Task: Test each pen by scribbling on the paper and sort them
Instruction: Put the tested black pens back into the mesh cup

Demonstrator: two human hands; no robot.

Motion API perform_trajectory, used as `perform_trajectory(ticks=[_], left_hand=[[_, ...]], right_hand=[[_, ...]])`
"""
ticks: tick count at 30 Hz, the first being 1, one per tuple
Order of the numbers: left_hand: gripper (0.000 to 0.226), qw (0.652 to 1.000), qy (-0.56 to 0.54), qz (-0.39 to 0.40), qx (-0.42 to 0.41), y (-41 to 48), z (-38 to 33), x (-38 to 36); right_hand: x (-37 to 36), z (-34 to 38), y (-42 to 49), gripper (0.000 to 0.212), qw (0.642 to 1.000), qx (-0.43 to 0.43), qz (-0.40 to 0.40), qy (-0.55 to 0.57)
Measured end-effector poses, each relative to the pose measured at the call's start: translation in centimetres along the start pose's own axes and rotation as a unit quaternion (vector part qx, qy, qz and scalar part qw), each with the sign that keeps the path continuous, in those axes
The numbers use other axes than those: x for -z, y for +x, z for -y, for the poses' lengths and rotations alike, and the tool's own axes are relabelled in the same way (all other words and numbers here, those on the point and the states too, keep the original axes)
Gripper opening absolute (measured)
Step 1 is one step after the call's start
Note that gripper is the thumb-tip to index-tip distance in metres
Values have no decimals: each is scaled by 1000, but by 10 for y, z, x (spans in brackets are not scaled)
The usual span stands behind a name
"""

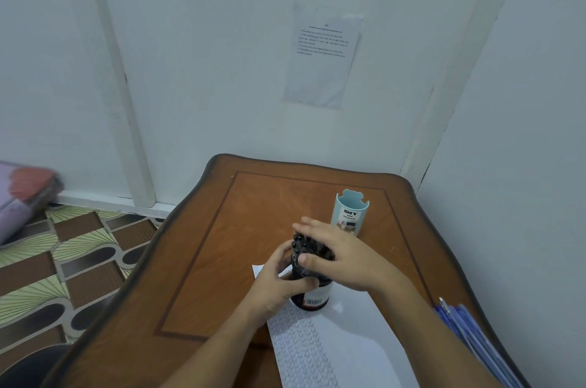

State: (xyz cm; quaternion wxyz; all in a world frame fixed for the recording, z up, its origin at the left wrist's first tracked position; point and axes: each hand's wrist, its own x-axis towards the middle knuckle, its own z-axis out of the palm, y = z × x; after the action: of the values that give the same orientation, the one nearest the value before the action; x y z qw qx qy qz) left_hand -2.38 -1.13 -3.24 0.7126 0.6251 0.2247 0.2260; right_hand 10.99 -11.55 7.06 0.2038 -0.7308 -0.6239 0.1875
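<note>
In the head view, a wooden table (206, 261) with a dark inlaid border stands in the corner of a room with white walls. Near its middle stands a dark round pen cup (312, 295), upright, with a white barcode label low on its side. It is full of black pens (300, 242), whose caps stick out at the top. The cup stands on the far end of a sheet of paper (348, 340), which reaches toward the near edge of the table and has rows of small scribbles along its left part. The left hand (279, 283) holds the cup from the left side, the fingers curled round its wall. The right hand (345, 257) lies over the tops of the pens with the fingers almost straight and spread, and the thumb touches the near side of the cup; it grips no pen that I can see. Just behind the right hand stands a light blue organizer tube (350, 213) with the word "DIY" on its label; what it holds is not visible. At the right edge of the table lies a bunch of blue pens (466, 327), well apart from the cup. A printed sheet (323, 58) hangs on the wall above, its text too small to read. On the left is a patterned floor (63, 261) with a blurred purple bag (25, 194).
</note>
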Motion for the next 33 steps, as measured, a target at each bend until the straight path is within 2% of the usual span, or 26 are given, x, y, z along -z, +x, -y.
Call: perform_trajectory(ticks=[2,4,5,10,12,16,20,23,26,29,33], left_hand=[[72,1000,3,0,3,0,-1,-1],[71,1000,6,-3,3,-1,-1,-1],[70,1000,5,-3,3,-1,-1,-2],[70,1000,11,0,-5,-2,-2,-1],[70,1000,7,-5,0,-2,-3,-2],[70,1000,8,-6,0,-2,-4,-3],[71,1000,2,-4,3,-3,-4,-2],[72,1000,5,-3,2,-3,-4,-2],[72,1000,5,-2,1,-3,-3,-2],[72,1000,8,-3,3,-3,-3,-2],[73,1000,9,-1,4,-3,-4,-2]], right_hand=[[1,-1,0,64,999,-18,-36,35],[1,-3,0,81,990,-79,-86,-77],[0,-3,-1,88,984,-92,-86,-126],[-9,-5,-7,82,994,-22,-69,-86],[-8,-8,-5,71,994,-8,-101,-36],[-3,-6,0,27,978,-27,-188,84],[4,-6,3,29,980,-63,-155,109],[12,-4,8,21,981,-79,-149,96],[16,-1,13,14,975,-93,-184,84],[17,1,14,15,968,-100,-218,80],[20,6,16,10,975,-156,-160,12]])
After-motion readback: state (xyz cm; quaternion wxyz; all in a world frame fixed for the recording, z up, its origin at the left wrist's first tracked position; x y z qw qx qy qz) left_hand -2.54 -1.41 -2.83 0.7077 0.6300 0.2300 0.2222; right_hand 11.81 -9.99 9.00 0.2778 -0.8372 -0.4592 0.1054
